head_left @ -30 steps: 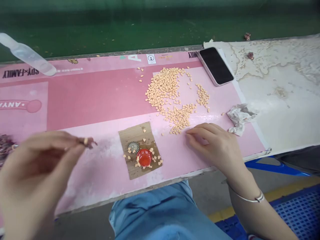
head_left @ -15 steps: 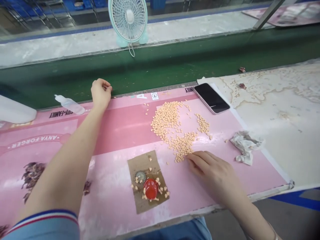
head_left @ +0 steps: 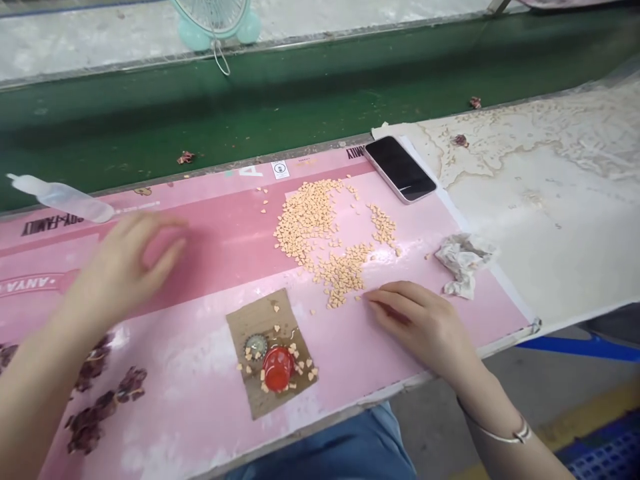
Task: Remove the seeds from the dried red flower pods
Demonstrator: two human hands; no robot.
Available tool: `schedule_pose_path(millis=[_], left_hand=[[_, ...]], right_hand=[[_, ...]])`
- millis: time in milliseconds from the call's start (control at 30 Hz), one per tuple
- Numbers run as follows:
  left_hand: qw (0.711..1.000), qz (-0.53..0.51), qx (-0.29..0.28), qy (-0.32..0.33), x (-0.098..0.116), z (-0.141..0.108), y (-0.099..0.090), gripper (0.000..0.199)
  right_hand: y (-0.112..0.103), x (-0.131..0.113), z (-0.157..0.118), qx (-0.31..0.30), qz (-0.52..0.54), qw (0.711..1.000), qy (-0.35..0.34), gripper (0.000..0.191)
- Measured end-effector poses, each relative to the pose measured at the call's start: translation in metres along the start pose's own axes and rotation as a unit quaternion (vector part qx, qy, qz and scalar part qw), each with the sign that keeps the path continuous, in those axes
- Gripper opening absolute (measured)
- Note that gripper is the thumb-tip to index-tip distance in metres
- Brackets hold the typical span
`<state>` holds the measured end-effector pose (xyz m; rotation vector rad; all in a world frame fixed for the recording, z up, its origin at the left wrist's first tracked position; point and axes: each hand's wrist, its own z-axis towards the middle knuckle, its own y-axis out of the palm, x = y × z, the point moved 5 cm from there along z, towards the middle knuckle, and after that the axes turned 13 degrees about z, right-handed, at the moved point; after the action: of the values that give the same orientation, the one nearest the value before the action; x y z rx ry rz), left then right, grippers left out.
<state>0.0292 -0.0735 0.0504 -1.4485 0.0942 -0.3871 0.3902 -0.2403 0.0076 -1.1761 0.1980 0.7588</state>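
Observation:
My right hand [head_left: 420,327] rests on the pink printed mat [head_left: 210,263], its curled fingertips at the near edge of a heap of tiny pale orange heart-shaped pieces [head_left: 310,223]. My left hand [head_left: 130,257] is blurred above the mat, fingers apart and nothing visible in them. Nearest to it lie dark red dried petals [head_left: 95,407]. Between my hands, a brown cardboard square [head_left: 257,320] holds a red cap [head_left: 277,369], a ridged metal bottle cap [head_left: 257,345] and scattered hearts.
A black phone [head_left: 400,169] and crumpled tissue [head_left: 464,263] lie beyond my right hand, beside a stained white board [head_left: 540,207]. A plastic squeeze bottle [head_left: 63,198] lies at the far left. Past the bench's far edge runs a green belt [head_left: 300,87], with a fan [head_left: 210,20] beyond.
My left hand has come back from the mat's far edge to above the mat, and no longer pinches a dark bit. My right hand stays by the heap. The view has tilted down.

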Motion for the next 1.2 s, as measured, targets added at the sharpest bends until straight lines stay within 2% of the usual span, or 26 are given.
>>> schedule_pose_path(millis=[33, 100, 200, 300, 467, 600, 700, 767, 833, 933, 1100, 1200], left_hand=[[0.999, 0.008, -0.007, 0.03, 0.002, -0.026, -0.004, 0.045], [0.995, 0.037, 0.025, 0.094, 0.002, -0.074, -0.012, 0.041], [0.994, 0.052, 0.052, 0.079, -0.009, -0.134, -0.015, 0.031], [0.996, 0.04, 0.075, 0.034, -0.015, -0.176, -0.013, 0.019], [0.99, 0.061, 0.123, 0.019, 0.005, -0.222, -0.001, 0.022], [0.985, 0.099, 0.139, -0.023, 0.021, -0.237, 0.013, 0.028], [0.982, 0.104, 0.157, -0.022, 0.026, -0.24, 0.019, 0.024], [0.977, 0.126, 0.171, -0.029, 0.025, -0.242, 0.02, 0.029], [0.968, 0.167, 0.175, -0.06, 0.024, -0.243, 0.022, 0.044], [0.962, 0.195, 0.155, -0.113, 0.026, -0.24, 0.026, 0.056], [0.957, 0.193, 0.196, -0.094, 0.04, -0.226, 0.02, 0.039], [0.961, 0.176, 0.19, -0.095, 0.035, -0.22, 0.012, 0.033]], right_hand=[[0.001, -0.001, 0.0, 0.003, -0.006, 1.0, -0.003, 0.024], [0.003, -0.003, 0.002, 0.005, -0.022, 1.0, -0.01, 0.024], [0.006, -0.006, 0.008, -0.005, -0.048, 0.998, -0.027, 0.024], [0.006, -0.01, 0.014, -0.022, -0.083, 0.995, -0.058, 0.029], [0.004, -0.016, 0.018, -0.033, -0.119, 0.988, -0.096, 0.031], [0.008, -0.03, 0.018, -0.018, -0.062, 0.992, -0.105, 0.024], [0.023, -0.047, 0.019, -0.018, 0.015, 0.995, -0.101, 0.022], [0.038, -0.054, 0.022, -0.028, 0.062, 0.996, -0.065, 0.021], [0.052, -0.056, 0.026, -0.039, 0.104, 0.994, -0.016, 0.02], [0.063, -0.056, 0.03, -0.045, 0.138, 0.989, 0.013, 0.018], [0.063, -0.056, 0.028, -0.041, 0.132, 0.99, -0.002, 0.017], [0.064, -0.056, 0.026, -0.041, 0.123, 0.992, -0.01, 0.019]])
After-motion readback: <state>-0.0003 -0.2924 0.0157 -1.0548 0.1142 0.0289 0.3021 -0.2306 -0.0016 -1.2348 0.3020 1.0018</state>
